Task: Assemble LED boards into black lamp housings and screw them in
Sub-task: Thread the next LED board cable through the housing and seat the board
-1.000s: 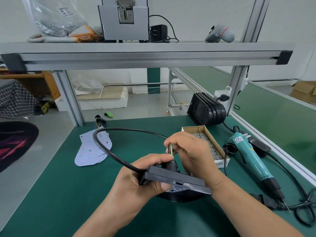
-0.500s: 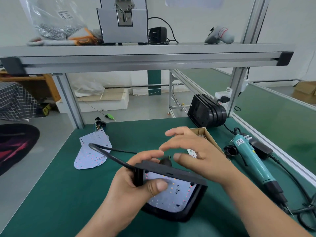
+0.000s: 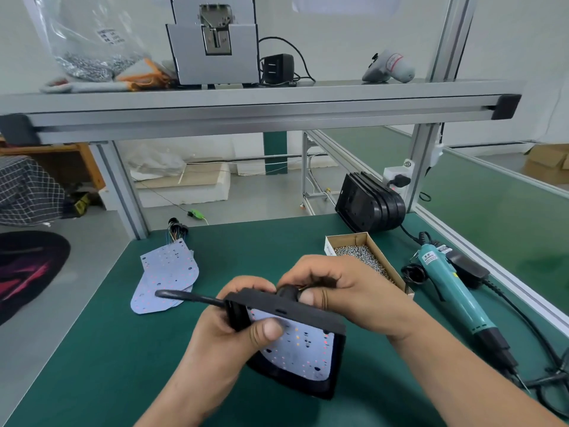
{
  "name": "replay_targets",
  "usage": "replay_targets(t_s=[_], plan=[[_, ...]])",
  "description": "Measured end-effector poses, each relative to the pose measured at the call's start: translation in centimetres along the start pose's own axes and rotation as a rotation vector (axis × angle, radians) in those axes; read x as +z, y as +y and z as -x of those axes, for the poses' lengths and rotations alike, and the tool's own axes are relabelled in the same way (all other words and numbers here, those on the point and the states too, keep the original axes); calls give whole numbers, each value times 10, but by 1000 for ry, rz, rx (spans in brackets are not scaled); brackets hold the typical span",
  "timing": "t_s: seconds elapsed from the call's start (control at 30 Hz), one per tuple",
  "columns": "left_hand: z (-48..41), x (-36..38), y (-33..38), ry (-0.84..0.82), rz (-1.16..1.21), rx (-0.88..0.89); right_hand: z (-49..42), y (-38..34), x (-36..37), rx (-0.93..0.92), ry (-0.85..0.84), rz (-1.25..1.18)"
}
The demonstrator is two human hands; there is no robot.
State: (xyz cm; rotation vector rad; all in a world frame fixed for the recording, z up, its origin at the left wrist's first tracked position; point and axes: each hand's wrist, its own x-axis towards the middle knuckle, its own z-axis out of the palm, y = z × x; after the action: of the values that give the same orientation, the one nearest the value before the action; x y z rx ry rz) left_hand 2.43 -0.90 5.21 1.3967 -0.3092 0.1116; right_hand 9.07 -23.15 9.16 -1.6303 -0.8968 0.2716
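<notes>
A black lamp housing [image 3: 308, 386] is tilted up over the green mat with a white LED board [image 3: 298, 349] lying inside it. My left hand [image 3: 228, 331] grips the housing's left top corner, thumb on the board. My right hand [image 3: 341, 288] is curled behind the housing's top edge, pinching the black grommet [image 3: 288, 292] and its coloured wires. A black cable [image 3: 184, 296] sticks out to the left. Loose LED boards [image 3: 166, 275] lie on the mat at the left. A teal electric screwdriver [image 3: 452, 291] lies at the right.
A cardboard box of screws [image 3: 363, 257] sits just behind my right hand. A stack of black housings [image 3: 369, 204] leans by the right post. An aluminium shelf [image 3: 246, 109] spans overhead. Cables [image 3: 548, 359] trail at the right edge.
The housing has been tipped from nearly edge-on to show the board inside. My right hand opened above it, then closed on the grommet at the top edge. The cable swung down to the left.
</notes>
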Motion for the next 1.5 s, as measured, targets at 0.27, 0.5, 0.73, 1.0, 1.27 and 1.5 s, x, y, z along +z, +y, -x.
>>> replay_targets(t_s=[0.27, 0.5, 0.73, 1.0, 1.27, 1.5], plan=[[-4, -5, -3, -100, 311, -157, -7, 12, 26, 4, 135, -168], [-6, -9, -17, -166, 423, -256, -8, 13, 37, -10, 174, -153], [-12, -11, -23, -177, 458, -271, -9, 15, 40, -24, 207, -243], [-12, -10, -28, -232, 507, -239, -9, 17, 36, -23, 233, -260], [-8, -19, -41, -125, 529, -342, -6, 14, 36, -1, 190, -177], [-7, -17, -40, -137, 511, -287, -5, 11, 36, 12, 198, -178]])
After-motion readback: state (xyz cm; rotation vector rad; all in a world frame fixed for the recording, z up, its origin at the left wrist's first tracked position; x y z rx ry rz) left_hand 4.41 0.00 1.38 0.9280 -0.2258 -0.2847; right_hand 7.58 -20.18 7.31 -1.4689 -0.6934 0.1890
